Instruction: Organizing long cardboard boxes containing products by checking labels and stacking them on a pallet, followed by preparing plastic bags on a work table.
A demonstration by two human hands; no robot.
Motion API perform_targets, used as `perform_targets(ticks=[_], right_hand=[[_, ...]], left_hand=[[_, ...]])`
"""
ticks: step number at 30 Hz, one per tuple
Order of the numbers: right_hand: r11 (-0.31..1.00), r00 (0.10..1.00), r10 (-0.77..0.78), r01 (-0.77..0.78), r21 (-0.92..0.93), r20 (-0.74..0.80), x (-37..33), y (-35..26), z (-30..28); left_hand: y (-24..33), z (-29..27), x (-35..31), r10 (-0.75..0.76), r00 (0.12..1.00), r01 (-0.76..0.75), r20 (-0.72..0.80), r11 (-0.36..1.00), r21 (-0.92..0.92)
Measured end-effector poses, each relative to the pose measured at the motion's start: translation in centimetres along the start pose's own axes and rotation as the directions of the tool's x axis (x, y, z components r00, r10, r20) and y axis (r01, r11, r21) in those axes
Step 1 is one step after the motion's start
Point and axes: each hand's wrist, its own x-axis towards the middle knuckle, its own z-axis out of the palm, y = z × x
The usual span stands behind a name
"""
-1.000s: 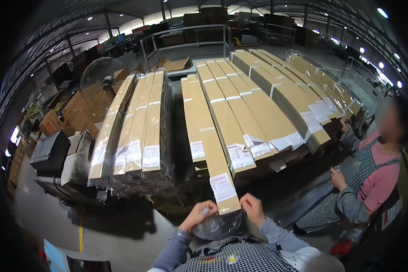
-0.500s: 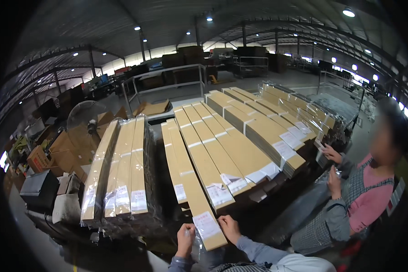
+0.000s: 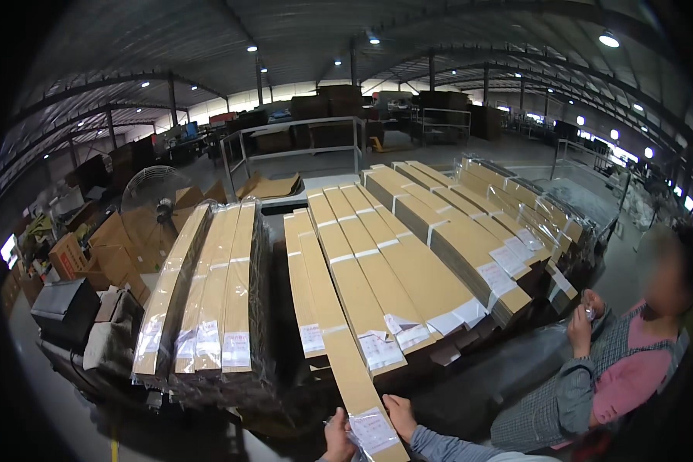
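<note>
A long, narrow bundle of brown cardboard strips (image 3: 351, 377) sticks out toward me past its neighbours, with a white printed label (image 3: 373, 430) near its close end. My left hand (image 3: 337, 439) is closed at the label's left side, where a bit of shiny clear plastic film (image 3: 354, 440) shows by the fingers. On the opposite edge, my right hand (image 3: 400, 416) has its fingers curled against the bundle, thumb and forefinger close to the label. The lower part of my left hand and the bundle's end run out of the picture.
Several strapped, labelled cardboard stacks (image 3: 416, 269) spread out ahead. Film-wrapped stacks (image 3: 239, 300) stand at left, near a fan (image 3: 162, 206) and open boxes (image 3: 119, 242). At right, a co-worker in a checked apron (image 3: 531, 400) holds something small. A metal rail (image 3: 304, 155) stands behind.
The bundle and both my hands have come nearer to me. My view has tilted up a little. The co-worker's hands, apart before, are now together.
</note>
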Motion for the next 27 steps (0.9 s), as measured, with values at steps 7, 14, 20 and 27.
perform_targets(ticks=[7,14,20,27], right_hand=[[0.758,0.997,-0.079,0.045,-0.651,-0.023,3.1,15.3,-1.1],[0.947,0.992,0.091,-0.058,-0.317,0.092,0.5,24.9,-2.0],[0.974,0.916,0.049,0.045,-0.221,0.398,-0.7,9.1,0.8],[0.993,0.891,0.040,-0.087,0.083,0.453,-4.3,-0.8,2.6]], left_hand=[[-10.1,-12.1,11.6,0.488,0.834,-0.460,0.259,0.352,0.815],[-6.9,-13.6,2.5,0.198,0.875,-0.480,0.441,0.245,0.843],[-1.1,-9.8,-2.8,0.379,0.876,-0.481,0.299,0.626,0.614],[4.8,-9.8,-5.4,0.427,0.841,-0.515,0.332,0.440,0.736]])
